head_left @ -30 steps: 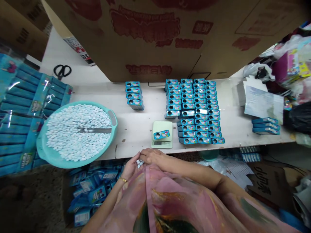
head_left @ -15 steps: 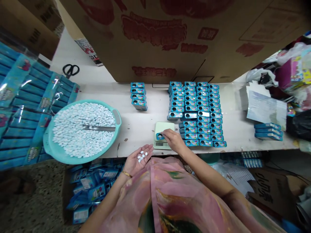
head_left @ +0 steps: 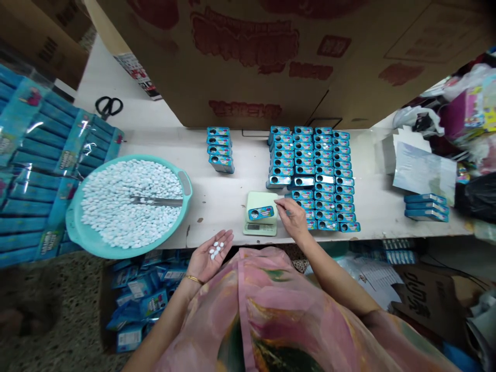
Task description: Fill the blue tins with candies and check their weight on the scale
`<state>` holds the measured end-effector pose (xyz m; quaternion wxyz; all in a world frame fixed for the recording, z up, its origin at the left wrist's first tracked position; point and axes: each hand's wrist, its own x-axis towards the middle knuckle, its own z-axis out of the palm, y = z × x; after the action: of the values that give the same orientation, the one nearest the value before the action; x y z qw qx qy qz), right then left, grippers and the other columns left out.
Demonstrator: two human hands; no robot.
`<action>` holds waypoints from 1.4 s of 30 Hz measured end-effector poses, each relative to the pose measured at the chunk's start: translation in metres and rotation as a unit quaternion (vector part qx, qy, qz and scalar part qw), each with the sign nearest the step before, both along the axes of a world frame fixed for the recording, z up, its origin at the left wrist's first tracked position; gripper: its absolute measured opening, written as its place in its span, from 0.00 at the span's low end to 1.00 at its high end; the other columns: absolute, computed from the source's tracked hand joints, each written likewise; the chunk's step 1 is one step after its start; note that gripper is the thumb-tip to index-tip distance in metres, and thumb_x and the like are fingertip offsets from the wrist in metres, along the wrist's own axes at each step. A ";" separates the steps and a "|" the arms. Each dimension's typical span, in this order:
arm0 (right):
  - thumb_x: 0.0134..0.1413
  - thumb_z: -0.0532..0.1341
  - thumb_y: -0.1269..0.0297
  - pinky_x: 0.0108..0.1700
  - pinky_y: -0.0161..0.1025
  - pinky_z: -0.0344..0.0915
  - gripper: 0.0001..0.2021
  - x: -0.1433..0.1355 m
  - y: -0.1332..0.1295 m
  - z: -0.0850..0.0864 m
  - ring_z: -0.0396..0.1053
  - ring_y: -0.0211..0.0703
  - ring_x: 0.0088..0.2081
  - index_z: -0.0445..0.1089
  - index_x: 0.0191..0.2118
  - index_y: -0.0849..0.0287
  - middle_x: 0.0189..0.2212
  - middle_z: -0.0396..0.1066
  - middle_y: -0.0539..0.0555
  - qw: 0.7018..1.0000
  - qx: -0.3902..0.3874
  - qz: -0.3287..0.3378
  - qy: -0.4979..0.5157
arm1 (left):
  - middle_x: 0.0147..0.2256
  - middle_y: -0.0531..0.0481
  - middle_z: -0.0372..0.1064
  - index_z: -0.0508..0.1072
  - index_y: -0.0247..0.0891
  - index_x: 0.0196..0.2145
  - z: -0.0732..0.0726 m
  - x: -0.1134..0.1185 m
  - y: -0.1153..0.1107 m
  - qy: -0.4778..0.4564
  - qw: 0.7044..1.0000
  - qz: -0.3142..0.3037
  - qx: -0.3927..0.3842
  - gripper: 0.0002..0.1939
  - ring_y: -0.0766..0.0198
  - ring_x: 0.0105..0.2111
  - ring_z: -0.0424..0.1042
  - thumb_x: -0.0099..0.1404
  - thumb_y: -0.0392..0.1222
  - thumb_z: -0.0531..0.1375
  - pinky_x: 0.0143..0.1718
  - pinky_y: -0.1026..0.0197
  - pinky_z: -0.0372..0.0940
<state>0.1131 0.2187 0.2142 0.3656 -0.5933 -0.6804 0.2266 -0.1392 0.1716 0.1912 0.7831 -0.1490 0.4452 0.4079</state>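
Observation:
Palm up at the table's front edge, my left hand [head_left: 209, 257] cradles several white candies [head_left: 216, 250] on its slightly cupped palm. A small blue tin [head_left: 261, 213] with a dark round opening at its left end rests on the pale green kitchen scale [head_left: 251, 199]. Just right of that tin is my right hand [head_left: 292, 214], apart from it, thumb and fingertips pinched together. Whatever may be between those fingertips is too small to make out. Left of my hands, a turquoise basin [head_left: 187, 186] holds a heap of white candies [head_left: 116, 206] with a metal scoop-like strip [head_left: 163, 202] lying in it.
Rows of blue tins [head_left: 323, 175] stand right of the scale, and a short row of tins [head_left: 220, 150] stands behind it. A large carton [head_left: 248, 67] closes off the back. Black-handled scissors [head_left: 109, 107] lie back left. Packaged blue tins [head_left: 34, 170] fill the left side.
My right hand has let go of the tin on the scale and moved right, uncovering its label. My left hand has shifted a little left with the candies.

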 end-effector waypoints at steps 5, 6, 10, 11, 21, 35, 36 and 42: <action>0.51 0.54 0.66 0.42 0.42 0.63 0.11 0.003 -0.002 -0.004 0.63 0.42 0.41 0.66 0.41 0.57 0.37 0.67 0.56 1.000 -0.003 0.014 -0.027 | 0.43 0.38 0.67 0.69 0.27 0.39 0.004 0.002 0.002 0.008 1.000 -0.007 0.008 0.14 0.56 0.47 0.64 0.59 0.29 0.47 0.43 0.58 0.65; 0.51 0.54 0.65 0.42 0.42 0.63 0.10 0.000 -0.003 -0.003 0.63 0.42 0.41 0.67 0.41 0.57 0.37 0.67 0.56 0.999 -0.002 0.026 -0.029 | 0.44 0.38 0.67 0.69 0.27 0.39 0.006 0.004 0.003 0.004 1.000 -0.013 0.009 0.14 0.56 0.47 0.64 0.59 0.29 0.47 0.44 0.59 0.65; 0.52 0.54 0.67 0.43 0.39 0.62 0.10 -0.034 -0.013 0.005 0.63 0.40 0.40 0.66 0.40 0.58 0.35 0.67 0.55 0.988 -0.014 0.151 -0.027 | 0.41 0.40 0.69 0.68 0.28 0.40 0.014 0.018 0.011 -0.050 0.997 -0.044 0.027 0.14 0.59 0.44 0.66 0.60 0.32 0.47 0.44 0.58 0.64; 0.53 0.53 0.67 0.43 0.39 0.62 0.10 -0.046 -0.017 0.007 0.62 0.40 0.41 0.65 0.41 0.59 0.36 0.67 0.55 0.980 -0.018 0.194 -0.036 | 0.38 0.41 0.70 0.69 0.28 0.39 0.016 0.023 0.014 -0.064 0.996 -0.047 0.033 0.14 0.61 0.41 0.68 0.61 0.33 0.46 0.43 0.59 0.64; 0.54 0.51 0.71 0.43 0.36 0.61 0.08 -0.066 -0.023 0.002 0.61 0.39 0.41 0.64 0.39 0.62 0.36 0.66 0.56 0.941 -0.043 0.315 -0.120 | 0.26 0.48 0.70 0.69 0.29 0.34 0.014 0.040 0.016 -0.095 0.993 -0.065 0.039 0.15 0.67 0.29 0.71 0.63 0.36 0.44 0.43 0.59 0.63; 0.53 0.52 0.69 0.40 0.37 0.63 0.09 0.001 0.012 -0.007 0.66 0.38 0.37 0.68 0.36 0.59 0.33 0.68 0.54 0.999 -0.025 0.026 -0.013 | 0.40 0.37 0.69 0.67 0.28 0.42 0.003 -0.003 0.016 0.004 0.999 0.032 0.008 0.15 0.58 0.44 0.67 0.61 0.32 0.46 0.39 0.60 0.67; 0.53 0.52 0.68 0.40 0.38 0.64 0.09 0.006 0.012 -0.007 0.66 0.38 0.37 0.68 0.35 0.58 0.33 0.68 0.54 0.999 -0.033 0.020 -0.016 | 0.39 0.37 0.70 0.68 0.28 0.42 0.000 -0.011 0.015 0.022 0.998 0.053 0.001 0.15 0.58 0.42 0.68 0.61 0.32 0.46 0.38 0.60 0.67; 0.49 0.57 0.63 0.47 0.44 0.60 0.15 0.012 0.011 -0.011 0.61 0.44 0.45 0.64 0.45 0.57 0.42 0.64 0.57 0.990 -0.057 0.088 -0.090 | 0.35 0.39 0.70 0.70 0.29 0.37 -0.008 -0.039 0.013 0.084 0.990 0.114 -0.029 0.15 0.60 0.37 0.70 0.60 0.28 0.45 0.33 0.61 0.69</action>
<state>0.1247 0.2294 0.2036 0.2468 -0.5687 -0.7464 0.2418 -0.1781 0.1844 0.1834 0.6869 -0.1867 0.5007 0.4925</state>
